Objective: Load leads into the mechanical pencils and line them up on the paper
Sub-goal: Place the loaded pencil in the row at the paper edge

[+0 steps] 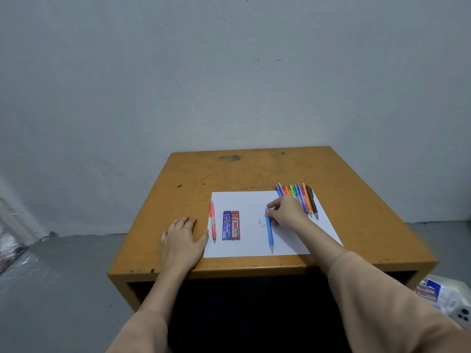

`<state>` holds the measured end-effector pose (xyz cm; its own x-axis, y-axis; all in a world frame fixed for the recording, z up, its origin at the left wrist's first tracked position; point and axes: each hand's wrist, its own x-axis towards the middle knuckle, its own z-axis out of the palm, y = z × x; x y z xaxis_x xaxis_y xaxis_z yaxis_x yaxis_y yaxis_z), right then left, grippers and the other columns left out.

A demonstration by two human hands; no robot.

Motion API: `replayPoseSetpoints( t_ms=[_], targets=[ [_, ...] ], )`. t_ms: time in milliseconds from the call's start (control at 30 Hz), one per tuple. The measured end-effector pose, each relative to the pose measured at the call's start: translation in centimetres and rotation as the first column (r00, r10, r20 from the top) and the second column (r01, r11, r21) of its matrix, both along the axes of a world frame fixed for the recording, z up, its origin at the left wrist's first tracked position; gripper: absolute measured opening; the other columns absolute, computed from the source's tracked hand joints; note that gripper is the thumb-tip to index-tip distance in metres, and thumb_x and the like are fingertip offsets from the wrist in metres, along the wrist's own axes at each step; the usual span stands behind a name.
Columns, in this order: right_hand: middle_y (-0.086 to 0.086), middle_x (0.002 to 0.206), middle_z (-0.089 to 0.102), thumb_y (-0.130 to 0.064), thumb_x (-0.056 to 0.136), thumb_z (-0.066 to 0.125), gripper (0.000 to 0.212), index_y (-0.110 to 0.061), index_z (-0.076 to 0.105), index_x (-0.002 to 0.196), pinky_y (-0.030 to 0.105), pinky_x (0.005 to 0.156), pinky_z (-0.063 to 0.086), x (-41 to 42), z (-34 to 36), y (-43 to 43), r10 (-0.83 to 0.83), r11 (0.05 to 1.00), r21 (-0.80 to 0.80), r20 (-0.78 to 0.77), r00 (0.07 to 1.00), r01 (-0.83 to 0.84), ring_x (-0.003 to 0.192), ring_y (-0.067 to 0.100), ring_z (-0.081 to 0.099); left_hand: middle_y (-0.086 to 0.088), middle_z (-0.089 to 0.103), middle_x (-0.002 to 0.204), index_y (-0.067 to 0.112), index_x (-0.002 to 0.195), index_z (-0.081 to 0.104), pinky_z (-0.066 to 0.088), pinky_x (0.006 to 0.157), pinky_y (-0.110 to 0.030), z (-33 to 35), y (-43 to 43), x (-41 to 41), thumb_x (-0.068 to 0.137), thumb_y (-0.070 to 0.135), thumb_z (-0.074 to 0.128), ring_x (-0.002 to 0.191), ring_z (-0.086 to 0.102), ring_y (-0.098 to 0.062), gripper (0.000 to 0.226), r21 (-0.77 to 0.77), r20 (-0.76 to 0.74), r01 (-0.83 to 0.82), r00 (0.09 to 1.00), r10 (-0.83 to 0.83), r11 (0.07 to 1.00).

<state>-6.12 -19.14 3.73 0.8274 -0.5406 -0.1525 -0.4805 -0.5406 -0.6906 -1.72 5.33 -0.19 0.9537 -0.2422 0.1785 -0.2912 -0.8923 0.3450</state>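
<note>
A white sheet of paper lies on a small wooden table. A red mechanical pencil lies along the paper's left edge. Beside it sit a blue lead case and a red lead case. A blue mechanical pencil lies mid-paper, tip toward me; my right hand pinches its upper end. Two small white bits, perhaps a cap or eraser, lie just left of it. Several coloured pencils lie side by side at the paper's far right corner. My left hand rests flat on the table left of the paper.
The table stands against a grey wall. On the floor at the lower right lie a white box and small packets. The floor to the left shows a crumpled plastic sheet.
</note>
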Motion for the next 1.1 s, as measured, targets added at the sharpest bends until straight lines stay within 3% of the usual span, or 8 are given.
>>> replayPoseSetpoints(
  t_ms=[167,267,400,600,767,900,967,1100],
  targets=[
    [0.004,0.097,0.062,-0.020,0.090,0.064,0.031,-0.013,0.063,0.121,0.022,0.066,0.053,-0.3,0.4,0.0,0.057,0.995,-0.081,0.011,0.998,-0.056,0.071,0.012,0.062,0.006,0.035,0.150,0.026,0.142,0.042,0.019,0.112,-0.038,0.0,0.1,0.0,0.093,0.054,0.041,0.139,0.025,-0.015,0.056,-0.006,-0.006,0.000,1.000,0.000,1.000],
    [0.005,0.105,0.064,-0.024,0.091,0.063,0.033,-0.015,0.063,0.122,0.025,0.078,0.052,-0.5,0.7,0.4,0.114,0.977,-0.183,0.045,0.992,-0.104,0.082,0.013,0.059,0.006,0.035,0.150,0.026,0.142,0.041,0.018,0.113,-0.039,0.0,0.1,0.0,0.093,0.055,0.041,0.139,0.025,-0.015,0.057,-0.009,-0.018,-0.001,1.000,0.001,1.000],
    [0.003,0.108,0.065,-0.027,0.092,0.061,0.032,-0.017,0.063,0.122,0.021,0.070,0.044,-0.5,1.5,1.7,0.217,0.952,-0.239,0.082,0.973,-0.192,0.085,0.011,0.056,0.007,0.035,0.150,0.026,0.142,0.042,0.019,0.112,-0.037,0.1,0.1,-0.1,0.093,0.054,0.041,0.139,0.025,-0.014,0.056,-0.019,-0.012,0.003,1.000,-0.004,1.000],
    [0.002,0.106,0.062,-0.029,0.091,0.062,0.032,-0.018,0.063,0.121,0.020,0.059,0.047,0.7,2.5,3.9,0.351,0.919,-0.218,0.075,0.933,-0.328,0.086,0.015,0.059,0.007,0.035,0.150,0.026,0.141,0.043,0.018,0.111,-0.036,0.2,0.1,-0.4,0.093,0.051,0.042,0.139,0.024,-0.013,0.054,-0.037,-0.004,0.013,1.000,-0.013,0.999],
    [0.004,0.121,0.061,-0.032,0.086,0.068,0.044,-0.017,0.060,0.127,0.022,0.075,0.041,2.3,2.6,5.1,0.454,0.860,-0.249,-0.024,0.891,-0.445,0.094,0.011,0.053,0.008,0.035,0.149,0.026,0.140,0.044,0.018,0.111,-0.034,0.1,0.3,-0.3,0.093,0.051,0.042,0.138,0.025,-0.011,0.053,-0.049,0.004,0.015,1.000,-0.015,0.999],
    [0.004,0.139,0.048,-0.043,0.080,0.072,0.073,-0.017,0.043,0.142,0.029,0.088,0.046,3.4,2.3,5.6,0.513,0.771,-0.296,-0.235,0.826,-0.563,0.120,0.020,0.050,0.009,0.036,0.149,0.027,0.139,0.044,0.018,0.110,-0.033,0.1,0.2,-0.3,0.093,0.051,0.042,0.137,0.025,-0.011,0.052,-0.059,0.011,0.017,1.000,-0.017,0.998],
    [0.005,0.138,0.045,-0.052,0.077,0.071,0.080,-0.015,0.043,0.141,0.034,0.096,0.045,3.8,2.3,5.9,0.523,0.693,-0.360,-0.346,0.779,-0.625,0.123,0.021,0.045,0.009,0.036,0.149,0.027,0.139,0.045,0.018,0.111,-0.033,0.1,0.3,-0.2,0.093,0.051,0.043,0.137,0.026,-0.011,0.052,-0.067,0.013,0.015,1.000,-0.014,0.998],
    [0.006,0.126,0.048,-0.065,0.070,0.070,0.081,-0.014,0.052,0.130,0.038,0.095,0.046,4.4,2.0,6.1,0.512,0.622,-0.386,-0.457,0.727,-0.681,0.114,0.020,0.042,0.009,0.036,0.149,0.028,0.139,0.044,0.018,0.111,-0.033,0.0,0.3,-0.1,0.093,0.053,0.042,0.137,0.026,-0.010,0.053,-0.064,0.013,0.011,1.000,-0.010,0.998]
  ],
)
